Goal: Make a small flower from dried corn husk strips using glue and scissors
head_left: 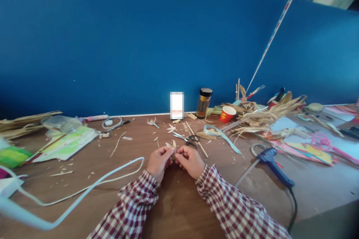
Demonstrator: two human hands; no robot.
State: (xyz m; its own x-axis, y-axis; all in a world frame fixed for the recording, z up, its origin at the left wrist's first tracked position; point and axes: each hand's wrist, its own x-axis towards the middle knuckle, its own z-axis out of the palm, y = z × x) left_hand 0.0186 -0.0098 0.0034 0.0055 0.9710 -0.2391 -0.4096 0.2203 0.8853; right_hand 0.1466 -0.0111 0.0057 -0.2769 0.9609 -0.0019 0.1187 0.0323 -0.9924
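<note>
My left hand (pixel 159 161) is closed in a pinch, and a pale petal-shaped piece (pixel 174 144) sticks up from its fingertips; it looks like dried husk. My right hand (pixel 191 161) is also pinched, its fingertips almost meeting the left ones. Whatever lies between the right fingers is too small or hidden. Just beyond the hands are scissors (pixel 183 137) with dark handles and a thin stick (pixel 197 139). Farther back, a star-shaped pale piece (pixel 172 129) and a small husk flower (pixel 153 123) with a bluish stem rest on the brown table (pixel 174 209).
A blue glue gun (pixel 276 168) lies right, its cord running frontward. White cables (pixel 95 185) loop across the left. At the back stand a dark-lidded jar (pixel 203 104) and a red paper cup (pixel 227 114). Dried husks (pixel 258 119) pile up at right, near coloured paper (pixel 311 152).
</note>
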